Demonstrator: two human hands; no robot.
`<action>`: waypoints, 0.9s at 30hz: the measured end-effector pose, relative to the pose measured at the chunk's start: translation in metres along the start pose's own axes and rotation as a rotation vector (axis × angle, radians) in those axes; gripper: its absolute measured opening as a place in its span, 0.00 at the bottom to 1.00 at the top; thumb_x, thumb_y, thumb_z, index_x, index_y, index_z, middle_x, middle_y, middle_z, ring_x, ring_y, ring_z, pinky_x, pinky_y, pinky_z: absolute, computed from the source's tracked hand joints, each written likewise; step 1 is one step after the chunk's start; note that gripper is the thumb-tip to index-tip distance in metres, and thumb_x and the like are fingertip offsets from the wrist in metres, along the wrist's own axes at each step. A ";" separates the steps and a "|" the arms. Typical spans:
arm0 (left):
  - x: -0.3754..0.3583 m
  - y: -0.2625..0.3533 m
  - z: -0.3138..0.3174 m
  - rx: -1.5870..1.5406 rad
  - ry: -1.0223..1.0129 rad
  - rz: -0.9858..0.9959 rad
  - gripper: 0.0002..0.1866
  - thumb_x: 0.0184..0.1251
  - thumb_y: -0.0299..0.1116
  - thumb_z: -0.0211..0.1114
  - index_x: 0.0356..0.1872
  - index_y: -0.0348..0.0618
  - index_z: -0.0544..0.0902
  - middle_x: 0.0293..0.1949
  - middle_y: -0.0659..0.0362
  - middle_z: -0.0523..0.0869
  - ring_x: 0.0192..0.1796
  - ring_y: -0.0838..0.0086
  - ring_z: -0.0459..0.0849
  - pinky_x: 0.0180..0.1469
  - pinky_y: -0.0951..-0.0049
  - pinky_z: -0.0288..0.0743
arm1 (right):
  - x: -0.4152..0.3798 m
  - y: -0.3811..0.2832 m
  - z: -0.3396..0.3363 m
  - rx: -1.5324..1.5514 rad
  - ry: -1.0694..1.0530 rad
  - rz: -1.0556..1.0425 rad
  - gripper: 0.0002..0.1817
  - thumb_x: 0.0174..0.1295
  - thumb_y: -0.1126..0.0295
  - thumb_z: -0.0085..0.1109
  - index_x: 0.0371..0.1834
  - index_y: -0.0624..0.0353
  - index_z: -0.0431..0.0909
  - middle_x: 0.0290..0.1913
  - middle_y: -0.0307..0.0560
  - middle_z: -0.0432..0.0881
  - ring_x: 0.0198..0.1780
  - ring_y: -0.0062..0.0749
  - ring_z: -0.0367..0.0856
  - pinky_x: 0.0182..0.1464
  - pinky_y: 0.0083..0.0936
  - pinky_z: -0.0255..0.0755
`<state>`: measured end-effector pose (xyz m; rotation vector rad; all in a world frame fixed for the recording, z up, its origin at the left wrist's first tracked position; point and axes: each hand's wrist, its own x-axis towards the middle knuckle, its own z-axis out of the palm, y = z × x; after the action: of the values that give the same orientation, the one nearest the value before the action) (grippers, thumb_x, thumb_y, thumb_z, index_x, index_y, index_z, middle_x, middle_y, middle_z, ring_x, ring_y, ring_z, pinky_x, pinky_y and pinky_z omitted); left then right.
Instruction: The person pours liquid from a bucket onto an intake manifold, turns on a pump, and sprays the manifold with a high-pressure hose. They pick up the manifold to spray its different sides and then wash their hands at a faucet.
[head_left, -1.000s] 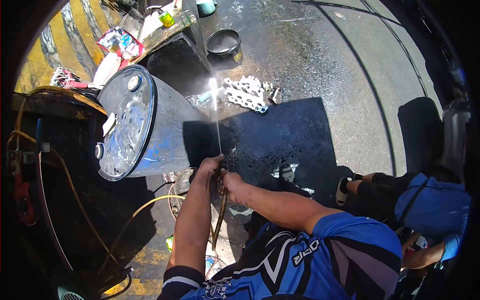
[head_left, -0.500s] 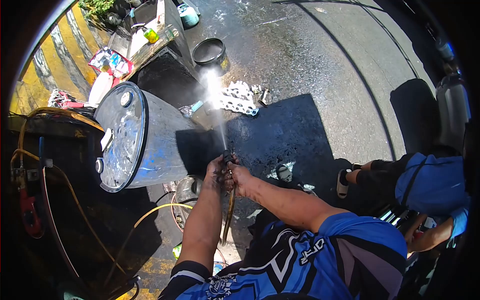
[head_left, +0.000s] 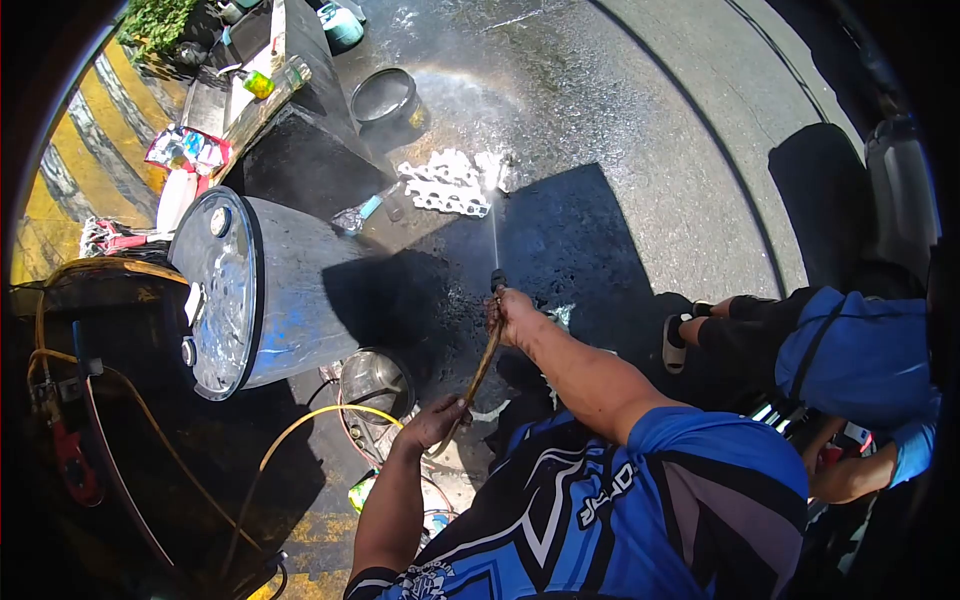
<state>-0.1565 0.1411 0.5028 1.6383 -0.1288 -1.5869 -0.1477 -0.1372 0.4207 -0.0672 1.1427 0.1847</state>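
Observation:
My right hand (head_left: pixel 512 312) is wrapped round a brown hose (head_left: pixel 482 375) just behind its black spray nozzle (head_left: pixel 498 279). Lower down, near my body, my left hand (head_left: pixel 437 420) closes on the same hose. A thin jet of water shoots away from the nozzle to the right end of a pale metal cylinder head (head_left: pixel 445 186) full of holes, which lies on the wet ground. Spray and a faint rainbow arc show beyond it. Left of the cylinder head lies a brush with a light-blue handle (head_left: pixel 371 207).
A large blue drum (head_left: pixel 300 300) stands on the left, with a metal pot (head_left: pixel 376 384) and a yellow hose (head_left: pixel 300 425) close by. Behind are a black bucket (head_left: pixel 384 96) and a wooden-edged trough (head_left: pixel 262 112). Another person (head_left: pixel 850 345) in blue is at the right.
My left hand has slid from the nozzle down the hose. My right hand has moved right and forward, and the jet has shifted from the cylinder head's left side to its right end.

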 end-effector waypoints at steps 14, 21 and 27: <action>0.045 0.103 0.089 0.463 0.459 0.236 0.24 0.79 0.49 0.50 0.42 0.34 0.79 0.32 0.39 0.83 0.37 0.42 0.82 0.40 0.55 0.73 | 0.012 -0.108 -0.010 -0.306 0.022 -0.250 0.18 0.75 0.57 0.46 0.25 0.52 0.67 0.19 0.39 0.67 0.17 0.30 0.66 0.23 0.34 0.65; 0.055 0.106 0.096 0.516 0.433 0.262 0.23 0.79 0.48 0.51 0.39 0.34 0.78 0.31 0.39 0.82 0.36 0.43 0.82 0.38 0.56 0.73 | 0.013 -0.123 -0.015 -0.367 0.004 -0.206 0.18 0.75 0.57 0.47 0.26 0.51 0.69 0.20 0.38 0.68 0.17 0.30 0.66 0.24 0.33 0.64; 0.052 0.111 0.102 0.513 0.430 0.284 0.24 0.79 0.49 0.51 0.38 0.33 0.78 0.28 0.41 0.80 0.33 0.46 0.81 0.37 0.57 0.73 | 0.003 -0.125 -0.018 -0.397 0.036 -0.211 0.18 0.74 0.57 0.47 0.24 0.50 0.68 0.19 0.38 0.67 0.17 0.30 0.66 0.24 0.33 0.64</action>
<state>-0.1841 -0.0106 0.5448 2.2037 -0.5505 -1.0038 -0.1402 -0.2625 0.4058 -0.5425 1.1132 0.2206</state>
